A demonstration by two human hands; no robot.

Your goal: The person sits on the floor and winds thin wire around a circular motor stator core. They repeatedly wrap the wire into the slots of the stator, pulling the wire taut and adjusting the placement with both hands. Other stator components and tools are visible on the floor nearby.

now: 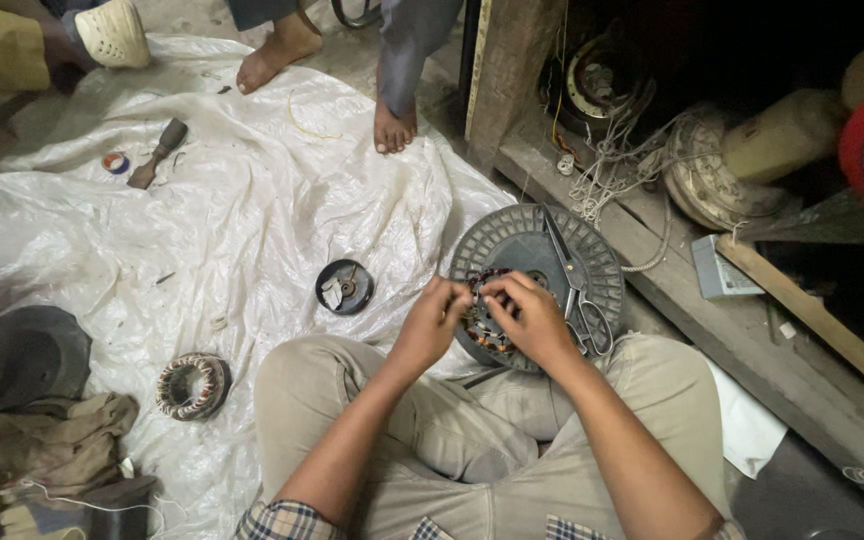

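A white plastic sheet (252, 200) is spread over the floor. On its right edge a round grey fan cover (512, 240) is laid, with scissors (577, 290) on it. A copper-wound coil ring (484, 325), resting on the cover by the knees, is pinched by the left hand (432, 322) and the right hand (530, 318), fingers closed on its windings.

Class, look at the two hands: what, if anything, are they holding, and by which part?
Both the left hand and right hand grip the wound coil ring at its upper edge, fingertips pinching the windings.
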